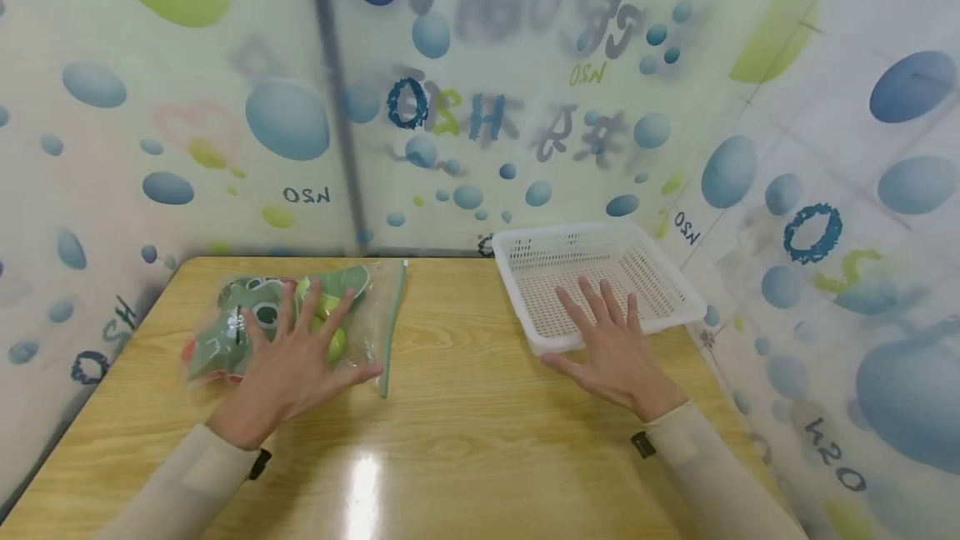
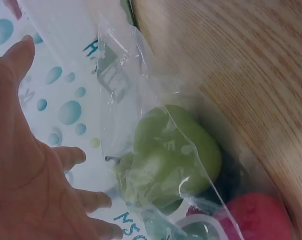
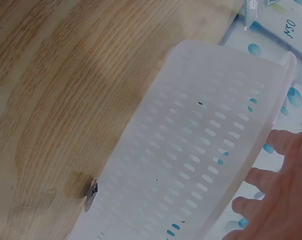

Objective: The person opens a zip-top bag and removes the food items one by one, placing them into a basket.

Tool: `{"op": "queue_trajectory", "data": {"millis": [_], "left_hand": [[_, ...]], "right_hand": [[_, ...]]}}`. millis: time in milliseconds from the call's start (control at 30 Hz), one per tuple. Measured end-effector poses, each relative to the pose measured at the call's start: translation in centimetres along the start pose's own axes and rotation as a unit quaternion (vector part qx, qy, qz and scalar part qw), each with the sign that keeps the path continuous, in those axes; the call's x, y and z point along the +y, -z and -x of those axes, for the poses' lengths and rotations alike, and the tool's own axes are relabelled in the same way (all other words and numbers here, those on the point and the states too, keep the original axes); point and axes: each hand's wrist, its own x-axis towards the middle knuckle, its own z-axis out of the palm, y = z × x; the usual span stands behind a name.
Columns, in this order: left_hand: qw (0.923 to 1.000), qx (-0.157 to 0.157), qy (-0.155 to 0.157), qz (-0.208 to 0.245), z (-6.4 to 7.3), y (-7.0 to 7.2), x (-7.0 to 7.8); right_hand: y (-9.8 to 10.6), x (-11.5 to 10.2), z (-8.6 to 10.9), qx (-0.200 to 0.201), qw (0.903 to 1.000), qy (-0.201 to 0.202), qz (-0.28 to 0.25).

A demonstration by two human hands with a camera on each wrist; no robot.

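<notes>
My left hand (image 1: 292, 361) spreads its fingers above a clear zip bag (image 1: 378, 298) at the left of the table, overlapping it in the head view. Inside the bag are a green fruit (image 2: 175, 150) with a stem, a red round thing (image 2: 260, 215) and grey-green pieces with white outlines (image 1: 262, 302). My right hand (image 1: 615, 357), fingers also spread, is over the near edge of a white perforated plastic basket (image 1: 528, 327). In the right wrist view its fingertips are right by the rim of the basket (image 3: 190, 135). Neither hand holds anything.
The wooden table (image 1: 450, 440) ends at the back against a curtain (image 1: 480, 173) printed with blue and green bubbles and letters. A similar printed wall (image 1: 810, 373) runs along the right. A bright light reflection lies on the near tabletop.
</notes>
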Motion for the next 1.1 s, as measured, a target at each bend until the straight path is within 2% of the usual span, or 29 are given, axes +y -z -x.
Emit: {"op": "queue_trajectory", "data": {"millis": [433,567,767,900,1100], "left_hand": [[0.9991,0.007,-0.037,-0.017,-0.2,-0.7,1.0],[0.9985,-0.002,-0.055,-0.010,-0.2,-1.2,1.4],[0.9967,0.004,-0.077,-0.027,-0.4,-2.2,1.4],[0.9970,0.011,-0.072,-0.027,-0.6,-2.9,1.3],[0.9969,0.037,-0.068,-0.012,-0.9,-3.5,1.4]], "right_hand": [[0.3,-0.5,-0.2,0.009,0.9998,0.013,-0.007],[0.4,-0.7,-0.3,0.005,0.9998,0.015,-0.009],[0.4,-1.6,-0.5,0.014,0.9992,0.028,-0.025],[0.3,-2.3,-0.8,0.025,0.9983,0.040,-0.032],[0.5,-3.5,-1.2,0.044,0.9953,0.064,-0.058]]}}
